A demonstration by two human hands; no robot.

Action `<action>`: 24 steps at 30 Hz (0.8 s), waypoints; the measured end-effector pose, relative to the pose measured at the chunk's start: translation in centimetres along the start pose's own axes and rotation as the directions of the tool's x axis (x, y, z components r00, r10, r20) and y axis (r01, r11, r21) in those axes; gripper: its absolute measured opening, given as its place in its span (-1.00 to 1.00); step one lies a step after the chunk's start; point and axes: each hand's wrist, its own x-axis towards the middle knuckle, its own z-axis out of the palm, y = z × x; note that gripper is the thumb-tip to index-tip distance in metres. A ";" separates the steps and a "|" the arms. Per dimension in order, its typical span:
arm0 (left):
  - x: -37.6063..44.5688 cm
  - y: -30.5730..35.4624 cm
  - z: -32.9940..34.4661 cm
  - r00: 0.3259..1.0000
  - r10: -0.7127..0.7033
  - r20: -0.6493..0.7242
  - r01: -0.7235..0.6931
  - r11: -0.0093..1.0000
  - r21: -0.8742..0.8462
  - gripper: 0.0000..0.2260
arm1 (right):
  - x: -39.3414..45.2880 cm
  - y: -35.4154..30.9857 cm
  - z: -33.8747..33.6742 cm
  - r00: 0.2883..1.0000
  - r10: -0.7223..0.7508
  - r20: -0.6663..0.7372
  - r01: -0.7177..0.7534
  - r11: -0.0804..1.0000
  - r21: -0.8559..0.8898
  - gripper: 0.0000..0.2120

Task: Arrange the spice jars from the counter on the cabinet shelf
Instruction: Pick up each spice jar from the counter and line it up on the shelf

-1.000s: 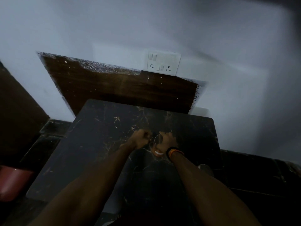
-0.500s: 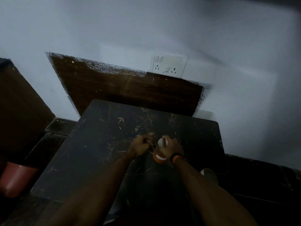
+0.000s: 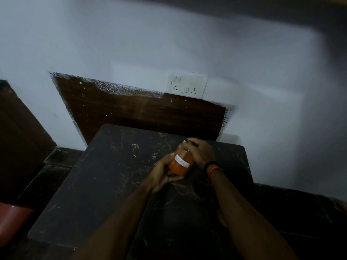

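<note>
Spice jar: a clear jar (image 3: 180, 162) filled with orange-red powder, a white handwritten label band across its side; writing too small to read. It is tilted, top leaning away from the camera, held above the middle of the counter between both hands.
Left hand: left hand (image 3: 163, 174) cups the jar's lower part from the left – fingers curled under the base, thumb up along the side by the label.
Right hand: right hand (image 3: 200, 151) wraps over the jar's top, fingers curled round the lid end; the lid itself is mostly hidden by them. A dark band and an orange band (image 3: 213, 167) sit on this wrist.
Counter: dark marble slab (image 3: 105, 184) with pale veins, its far edge near the wall.
Wall: white wall with a dark wooden panel (image 3: 142, 113) behind the counter – its top edge speckled with white paint.
Socket plate: white switch-and-socket plate (image 3: 188, 85) on the wall, just above the panel's right part.
Lower left corner: a reddish object (image 3: 13, 222), blurred, cannot tell what it is.
Lighting: dim; edges of the frame blurred.
</note>
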 end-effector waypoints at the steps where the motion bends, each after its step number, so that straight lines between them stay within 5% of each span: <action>1: -0.2 0.6 0.3 1.000 0.021 0.009 -0.021 0.999 -0.043 -0.48 | 0.1 -0.7 -0.4 1.000 -0.009 -0.013 0.009 0.999 0.039 -0.56; 8: -1.6 4.3 3.0 0.983 0.178 0.049 -0.170 0.976 -0.138 -0.47 | 0.0 -5.1 -2.8 0.994 -0.054 -0.096 0.075 0.969 0.236 -0.32; 15: -2.4 7.3 6.0 0.953 0.297 0.059 -0.280 0.938 -0.203 -0.49 | -0.1 -8.8 -5.2 0.980 -0.152 -0.130 0.197 0.843 0.500 -0.42; 24: -2.8 11.3 9.2 0.912 0.390 0.127 -0.356 0.906 -0.228 -0.54 | 0.1 -12.4 -8.7 0.946 -0.236 -0.221 0.322 0.749 0.579 -0.59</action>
